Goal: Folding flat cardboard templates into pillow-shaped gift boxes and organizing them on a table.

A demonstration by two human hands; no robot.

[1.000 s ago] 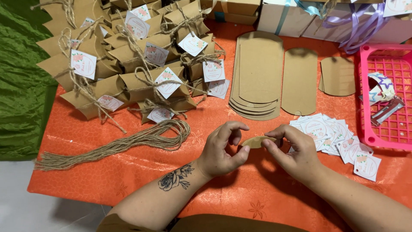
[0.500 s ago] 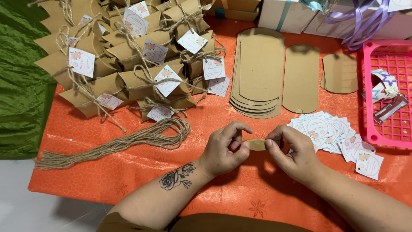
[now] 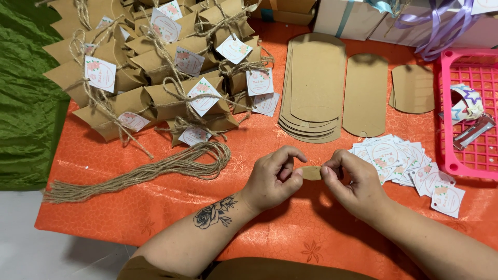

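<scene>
Both hands (image 3: 311,176) pinching cardboard piece (image 3: 312,172)

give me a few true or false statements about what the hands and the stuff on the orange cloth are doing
1. Both hands pinch one small brown card piece between them. True: left hand and right hand each hold an end.
2. The bundle of twine lies to the right of the hands. False: it lies on the left.
3. The pile of square tags sits beside the right hand. True.
4. The flat card blanks lie inside the pink basket. False: they lie on the orange cloth.
5. The tied boxes are stacked at the far left. True.
</scene>
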